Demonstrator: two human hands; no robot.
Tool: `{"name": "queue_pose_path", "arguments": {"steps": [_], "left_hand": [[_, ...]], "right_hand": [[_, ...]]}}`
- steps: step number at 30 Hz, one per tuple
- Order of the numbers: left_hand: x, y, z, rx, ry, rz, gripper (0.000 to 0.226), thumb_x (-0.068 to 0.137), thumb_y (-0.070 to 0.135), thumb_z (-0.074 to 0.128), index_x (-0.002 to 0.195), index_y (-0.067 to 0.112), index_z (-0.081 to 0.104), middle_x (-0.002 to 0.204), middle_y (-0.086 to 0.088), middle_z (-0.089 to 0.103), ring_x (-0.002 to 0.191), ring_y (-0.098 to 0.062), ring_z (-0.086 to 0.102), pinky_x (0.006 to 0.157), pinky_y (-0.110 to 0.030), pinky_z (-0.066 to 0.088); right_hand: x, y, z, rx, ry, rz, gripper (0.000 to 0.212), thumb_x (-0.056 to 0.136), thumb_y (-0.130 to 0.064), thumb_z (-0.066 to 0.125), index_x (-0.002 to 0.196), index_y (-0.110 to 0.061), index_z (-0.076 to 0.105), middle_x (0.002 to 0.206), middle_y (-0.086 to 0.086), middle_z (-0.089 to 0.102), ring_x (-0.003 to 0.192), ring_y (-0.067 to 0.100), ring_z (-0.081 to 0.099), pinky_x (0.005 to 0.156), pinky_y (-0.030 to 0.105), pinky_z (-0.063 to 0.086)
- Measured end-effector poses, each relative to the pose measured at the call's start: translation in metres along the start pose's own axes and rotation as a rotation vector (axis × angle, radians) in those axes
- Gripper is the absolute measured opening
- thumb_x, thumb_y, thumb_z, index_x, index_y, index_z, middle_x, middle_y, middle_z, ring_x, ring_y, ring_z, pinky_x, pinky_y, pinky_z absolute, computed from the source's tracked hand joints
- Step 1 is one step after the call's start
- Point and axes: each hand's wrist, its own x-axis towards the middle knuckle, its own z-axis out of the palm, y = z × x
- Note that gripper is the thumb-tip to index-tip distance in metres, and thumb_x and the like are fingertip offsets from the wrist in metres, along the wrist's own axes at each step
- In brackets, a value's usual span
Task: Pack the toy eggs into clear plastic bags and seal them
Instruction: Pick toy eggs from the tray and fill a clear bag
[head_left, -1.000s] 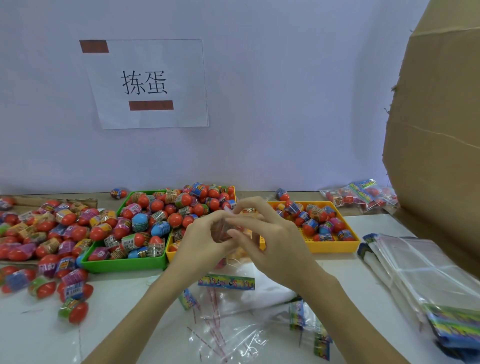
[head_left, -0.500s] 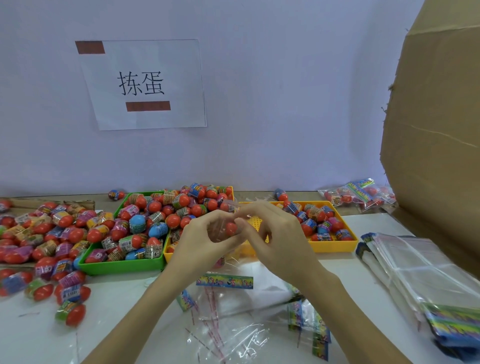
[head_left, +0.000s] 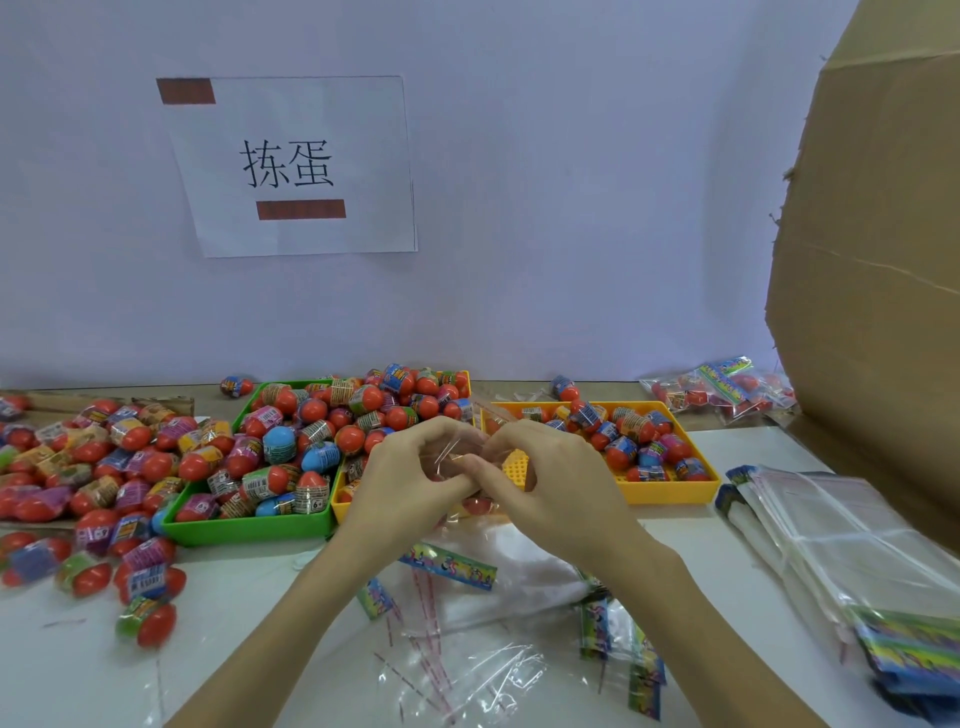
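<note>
hands (head_left: 467, 475) pinching crinkled clear bag (head_left: 457, 452), red egg (head_left: 478, 505) inside

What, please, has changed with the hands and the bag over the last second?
Little: both hands, left and right, keep pinching the clear bag, their fingers working its top closer together. Nothing was let go. The green tray, yellow tray and loose eggs stayed put.

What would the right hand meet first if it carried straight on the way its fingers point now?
Its fingers point left, so the right hand would meet the left hand almost at once; both pinch the clear plastic bag between them. Depth is hard to judge.
</note>
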Motion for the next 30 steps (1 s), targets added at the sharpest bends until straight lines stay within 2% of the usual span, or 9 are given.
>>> {"name": "queue_pose_path", "arguments": {"steps": [5,7,11,15,17,21,25,27,30], "left_hand": [[-0.002,-0.001,0.003,-0.004,-0.001,-0.013,0.023,0.091,0.011,0.081,0.108,0.025,0.077,0.090,0.008,0.080,0.081,-0.012,0.078,0.066,-0.025,0.061],[-0.002,-0.001,0.003,-0.003,-0.002,-0.008,0.021,0.092,0.014,0.080,0.108,0.026,0.077,0.088,0.007,0.080,0.078,-0.012,0.077,0.065,-0.029,0.062],[-0.001,-0.001,0.002,0.001,-0.009,0.001,0.018,0.094,0.016,0.079,0.109,0.025,0.076,0.091,0.006,0.080,0.084,-0.013,0.077,0.078,-0.037,0.065],[-0.001,0.001,0.001,-0.035,-0.020,0.034,0.015,0.095,0.020,0.080,0.109,0.023,0.077,0.091,0.008,0.080,0.082,-0.008,0.077,0.075,-0.023,0.061],[-0.001,0.002,0.001,-0.063,-0.042,0.020,0.015,0.095,0.024,0.080,0.110,0.023,0.076,0.092,0.008,0.080,0.083,-0.007,0.077,0.074,-0.017,0.058],[0.000,0.001,0.001,-0.102,-0.105,-0.048,0.022,0.094,0.034,0.080,0.113,0.024,0.075,0.096,0.005,0.082,0.091,-0.010,0.079,0.084,-0.022,0.061],[0.001,-0.002,0.000,-0.135,-0.074,-0.090,0.026,0.090,0.031,0.085,0.111,0.021,0.075,0.096,0.004,0.082,0.087,-0.014,0.080,0.080,-0.021,0.062],[0.002,-0.004,-0.002,-0.112,-0.037,-0.095,0.023,0.089,0.030,0.085,0.108,0.022,0.076,0.094,0.003,0.082,0.085,-0.015,0.080,0.082,-0.027,0.063],[0.003,-0.005,-0.002,-0.081,-0.007,-0.088,0.022,0.089,0.030,0.084,0.107,0.020,0.075,0.094,0.002,0.082,0.084,-0.016,0.080,0.086,-0.036,0.065]], "right_hand": [[0.002,0.006,-0.001,0.146,-0.010,0.024,0.029,0.097,-0.047,0.071,0.083,-0.022,0.076,0.093,-0.015,0.070,0.070,-0.011,0.058,0.064,0.010,0.037],[0.002,0.007,-0.003,0.189,-0.042,0.016,0.025,0.099,-0.042,0.070,0.089,-0.021,0.077,0.090,-0.017,0.071,0.068,-0.012,0.059,0.060,0.008,0.038],[0.001,0.006,-0.001,0.210,-0.084,-0.024,0.021,0.106,-0.036,0.060,0.105,-0.019,0.073,0.092,-0.012,0.073,0.056,0.006,0.061,0.050,0.013,0.038],[0.001,0.007,0.002,0.308,-0.091,0.003,0.015,0.110,-0.029,0.053,0.111,-0.018,0.063,0.092,-0.008,0.075,0.057,0.007,0.065,0.050,0.012,0.041],[0.001,0.007,0.002,0.417,-0.086,0.053,0.008,0.110,-0.025,0.054,0.114,-0.020,0.058,0.093,-0.005,0.077,0.047,0.009,0.063,0.043,0.014,0.041],[0.001,0.007,0.001,0.522,-0.066,0.099,0.014,0.107,-0.026,0.059,0.121,-0.026,0.057,0.093,-0.009,0.074,0.043,0.013,0.063,0.039,0.025,0.047],[0.003,0.011,-0.006,0.473,0.056,0.074,0.017,0.110,-0.023,0.054,0.126,-0.027,0.056,0.090,-0.007,0.072,0.042,0.016,0.061,0.041,0.030,0.048],[0.005,0.017,-0.009,0.374,0.155,0.070,0.016,0.110,-0.018,0.052,0.122,-0.023,0.059,0.091,-0.008,0.071,0.049,0.015,0.063,0.046,0.032,0.051],[0.006,0.035,-0.012,0.022,0.185,0.121,0.023,0.105,-0.003,0.051,0.114,-0.018,0.067,0.108,-0.005,0.068,0.089,0.014,0.066,0.074,0.031,0.056]]}}
